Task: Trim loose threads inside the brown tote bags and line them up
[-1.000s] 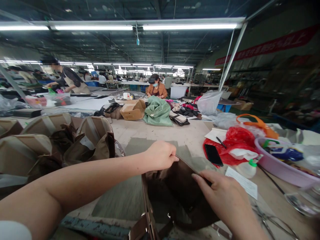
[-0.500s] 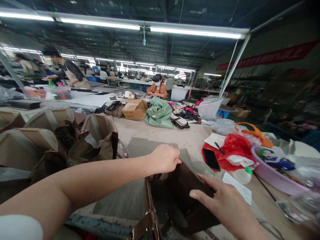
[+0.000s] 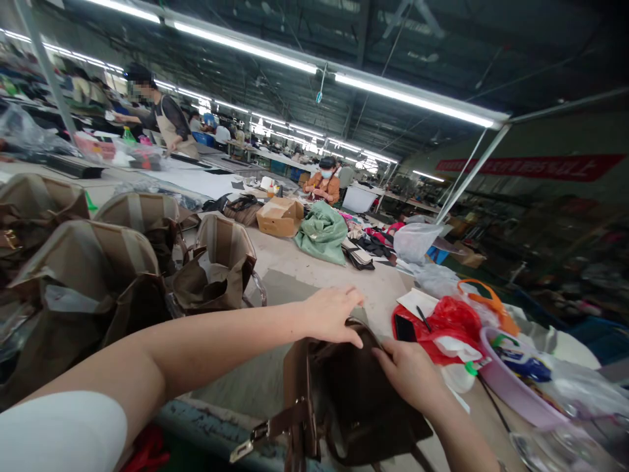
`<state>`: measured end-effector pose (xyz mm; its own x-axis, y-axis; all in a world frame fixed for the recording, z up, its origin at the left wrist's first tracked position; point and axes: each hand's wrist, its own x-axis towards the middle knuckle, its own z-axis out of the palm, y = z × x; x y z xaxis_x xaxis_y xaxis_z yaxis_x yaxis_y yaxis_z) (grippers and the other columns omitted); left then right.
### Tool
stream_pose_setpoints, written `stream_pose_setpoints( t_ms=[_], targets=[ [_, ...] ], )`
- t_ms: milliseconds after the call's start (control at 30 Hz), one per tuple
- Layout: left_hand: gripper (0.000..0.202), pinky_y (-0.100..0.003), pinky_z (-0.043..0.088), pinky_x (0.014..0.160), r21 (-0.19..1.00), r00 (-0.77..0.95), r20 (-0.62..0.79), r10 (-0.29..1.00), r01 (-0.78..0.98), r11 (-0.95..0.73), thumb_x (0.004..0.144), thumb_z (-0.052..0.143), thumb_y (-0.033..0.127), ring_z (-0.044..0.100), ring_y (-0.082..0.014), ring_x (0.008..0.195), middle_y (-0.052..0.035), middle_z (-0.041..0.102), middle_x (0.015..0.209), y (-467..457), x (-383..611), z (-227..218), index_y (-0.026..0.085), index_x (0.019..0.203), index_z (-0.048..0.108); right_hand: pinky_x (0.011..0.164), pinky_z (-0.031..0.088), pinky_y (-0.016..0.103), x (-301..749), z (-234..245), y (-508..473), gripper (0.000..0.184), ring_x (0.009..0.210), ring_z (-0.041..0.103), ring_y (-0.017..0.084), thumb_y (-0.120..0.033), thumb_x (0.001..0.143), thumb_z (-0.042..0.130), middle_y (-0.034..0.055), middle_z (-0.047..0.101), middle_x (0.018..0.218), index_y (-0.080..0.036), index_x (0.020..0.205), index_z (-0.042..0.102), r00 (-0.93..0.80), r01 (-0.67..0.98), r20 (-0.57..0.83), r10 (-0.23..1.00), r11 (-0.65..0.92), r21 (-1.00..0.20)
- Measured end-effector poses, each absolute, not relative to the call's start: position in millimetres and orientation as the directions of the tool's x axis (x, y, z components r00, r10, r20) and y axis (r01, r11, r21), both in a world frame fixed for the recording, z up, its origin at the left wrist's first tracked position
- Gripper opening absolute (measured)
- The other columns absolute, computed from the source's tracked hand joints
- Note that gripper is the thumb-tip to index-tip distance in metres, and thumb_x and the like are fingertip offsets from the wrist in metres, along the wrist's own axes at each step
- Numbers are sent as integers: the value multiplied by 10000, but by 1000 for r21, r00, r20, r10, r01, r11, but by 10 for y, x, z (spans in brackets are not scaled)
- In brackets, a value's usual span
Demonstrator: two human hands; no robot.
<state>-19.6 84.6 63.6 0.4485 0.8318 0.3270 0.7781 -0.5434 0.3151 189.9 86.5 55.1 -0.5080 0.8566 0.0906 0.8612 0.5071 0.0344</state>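
Observation:
A dark brown leather bag (image 3: 354, 400) with a strap and metal buckle (image 3: 268, 429) stands on the worktable (image 3: 295, 269) right in front of me. My left hand (image 3: 331, 314) rests on the bag's top edge, fingers stretched over it. My right hand (image 3: 410, 377) presses flat against the bag's right side, fingers extended toward the top. Neither hand grips anything else.
Several tan and brown bags (image 3: 122, 262) crowd the table at the left. At the right lie a red plastic bag (image 3: 452, 328), a black phone (image 3: 403, 328), a pink basin (image 3: 521, 387) and a white bottle (image 3: 455, 377). A cardboard box (image 3: 279, 216) and green sack (image 3: 322, 233) sit farther back. Other people work at distant tables.
My left hand has loosened from pinching the bag's top edge to lying over it. My right hand slid up the bag's side. The view has swung left and tilted.

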Motion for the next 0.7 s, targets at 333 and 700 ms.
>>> stream_pose_setpoints(
  t_ms=[333,700],
  targets=[
    [532,-294,435,791,273,639,211,740,688,-672,689,572,61,562,-229,1010,-86,521,1217,824,-573,619,233,1176,444,517,294,248,1938,467,495,326,543,561,148,-276,884,404,11,596,547,-202,590,522,-491,871,115,864,492,24],
    [160,-248,429,636,226,649,274,710,674,-703,777,623,349,611,-172,778,-23,674,825,970,-205,531,203,717,652,500,302,256,1952,452,458,411,497,494,143,-413,892,394,-15,508,495,-213,535,436,-419,896,125,899,432,-105]
  ],
)
